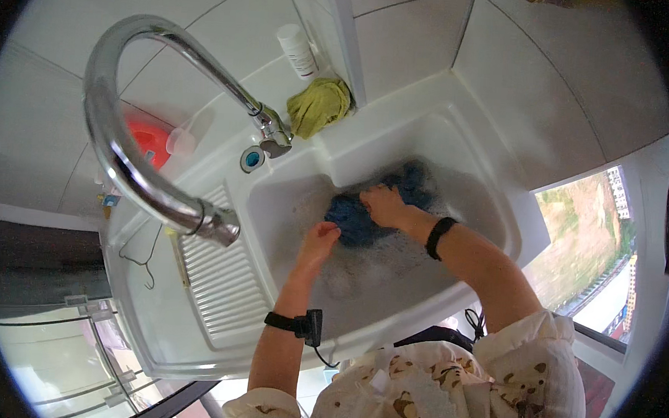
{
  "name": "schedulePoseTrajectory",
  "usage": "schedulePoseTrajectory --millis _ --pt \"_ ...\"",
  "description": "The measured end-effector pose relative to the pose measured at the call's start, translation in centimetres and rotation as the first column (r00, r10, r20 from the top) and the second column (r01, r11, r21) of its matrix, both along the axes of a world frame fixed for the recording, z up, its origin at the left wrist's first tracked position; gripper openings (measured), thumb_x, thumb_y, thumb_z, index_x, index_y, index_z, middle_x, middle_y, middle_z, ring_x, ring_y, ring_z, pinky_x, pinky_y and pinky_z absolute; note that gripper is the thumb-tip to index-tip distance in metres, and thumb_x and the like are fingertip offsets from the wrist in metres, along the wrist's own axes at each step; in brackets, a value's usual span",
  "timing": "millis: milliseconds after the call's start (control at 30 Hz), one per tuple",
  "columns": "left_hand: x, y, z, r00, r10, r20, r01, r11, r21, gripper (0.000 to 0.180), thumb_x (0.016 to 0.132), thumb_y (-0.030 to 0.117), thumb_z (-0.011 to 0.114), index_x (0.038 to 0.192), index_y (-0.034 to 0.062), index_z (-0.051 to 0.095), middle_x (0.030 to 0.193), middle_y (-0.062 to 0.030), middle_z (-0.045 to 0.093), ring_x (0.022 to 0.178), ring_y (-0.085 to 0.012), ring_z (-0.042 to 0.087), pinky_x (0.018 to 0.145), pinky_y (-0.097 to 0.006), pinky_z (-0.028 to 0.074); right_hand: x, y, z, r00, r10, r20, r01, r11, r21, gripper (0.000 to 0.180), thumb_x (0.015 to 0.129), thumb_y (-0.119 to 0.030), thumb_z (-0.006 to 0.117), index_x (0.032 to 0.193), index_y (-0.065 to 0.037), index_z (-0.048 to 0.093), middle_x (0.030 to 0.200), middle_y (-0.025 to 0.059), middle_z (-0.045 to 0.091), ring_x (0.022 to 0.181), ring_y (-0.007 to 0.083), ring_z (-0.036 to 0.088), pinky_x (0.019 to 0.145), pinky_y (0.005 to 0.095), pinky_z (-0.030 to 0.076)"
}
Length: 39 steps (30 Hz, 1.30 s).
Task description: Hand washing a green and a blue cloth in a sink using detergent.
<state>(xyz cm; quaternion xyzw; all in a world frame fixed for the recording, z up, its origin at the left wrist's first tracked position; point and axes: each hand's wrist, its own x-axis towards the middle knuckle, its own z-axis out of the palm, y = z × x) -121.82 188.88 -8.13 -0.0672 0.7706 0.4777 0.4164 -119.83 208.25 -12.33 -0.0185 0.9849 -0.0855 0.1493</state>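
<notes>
A dark blue wet cloth (354,224) lies bunched in sudsy water in the white sink basin (289,195). Its kind of garment does not show. My left hand (320,240) pinches the cloth's near left edge, thumb and fingers pressed together. Across the middle of the cloth, my right hand (383,205) is closed, its fingertips partly hidden in the folds. Part of the same dark fabric spreads beyond that hand toward the basin's far side. Pale foam (369,272) floats nearer to me.
A tall chrome faucet (100,91) arches over the left side. Beside the basin is a ribbed washboard (219,286), with a wire hanger (146,262) further left. A yellow-green rag (319,106), a white bottle (297,51) and a red container (148,142) stand along the back ledge.
</notes>
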Motion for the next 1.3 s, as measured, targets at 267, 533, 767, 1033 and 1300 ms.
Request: schedulePoseTrajectory --millis 267,533,767,1033,1300 --pt "1.0 -0.3 2.3 0.799 -0.150 -0.582 0.293 0.943 0.160 0.056 0.068 0.021 0.071 0.113 -0.0003 0.046 0.101 -0.0128 0.056 0.094 -0.0254 0.054 0.081 -0.033 0.042 3.1 2.1 14.0 0.999 -0.039 -0.021 0.008 0.613 -0.790 0.015 0.080 -0.002 0.051 0.079 -0.005 0.037 0.069 0.0037 0.036 0.065 0.0126 0.033 0.061 0.0261 0.034" --pt "5.2 2.2 13.5 0.579 -0.316 -0.752 0.674 0.705 0.222 0.039 0.072 0.024 0.066 0.101 0.0025 0.052 0.088 -0.0155 0.058 0.080 -0.0263 0.058 0.069 -0.033 0.044 10.3 0.1 23.2 0.995 -0.096 -0.021 0.034 0.545 -0.838 0.014 0.080 -0.001 0.052 0.084 -0.005 0.039 0.077 0.0013 0.039 0.073 0.0097 0.038 0.067 0.0224 0.035" --pt "9.5 1.5 11.4 0.455 -0.430 -0.780 0.713 0.700 0.030 0.026 0.077 0.028 0.058 0.084 0.0031 0.057 0.071 -0.0206 0.055 0.066 -0.0375 0.055 0.055 -0.040 0.043 14.6 -0.4 19.8 0.986 -0.163 -0.014 0.087 0.595 -0.799 0.041 0.069 -0.012 0.070 0.099 -0.005 0.045 0.092 0.0062 0.048 0.085 0.0153 0.047 0.079 0.0260 0.038" --pt "10.2 2.1 13.9 0.406 -0.289 -0.867 0.560 0.828 -0.014 0.020 0.075 0.018 0.062 0.086 0.0030 0.056 0.074 -0.0135 0.057 0.063 -0.0265 0.056 0.057 -0.033 0.044 14.5 1.0 17.7 0.964 -0.010 -0.266 -0.172 0.740 -0.650 0.025 0.073 -0.018 0.065 0.083 0.001 0.052 0.075 0.0180 0.054 0.073 0.0311 0.056 0.064 0.0370 0.043" --pt "8.2 4.6 23.7 0.512 0.046 -0.858 0.338 0.907 0.250 0.016 0.078 0.012 0.061 0.088 0.0014 0.055 0.073 -0.0010 0.054 0.069 -0.0079 0.046 0.063 -0.022 0.040 11.0 1.6 21.6 0.969 -0.120 -0.218 -0.146 0.436 -0.888 0.031 0.070 -0.012 0.062 0.098 -0.001 0.053 0.085 0.0167 0.060 0.077 0.0264 0.057 0.072 0.0317 0.044"
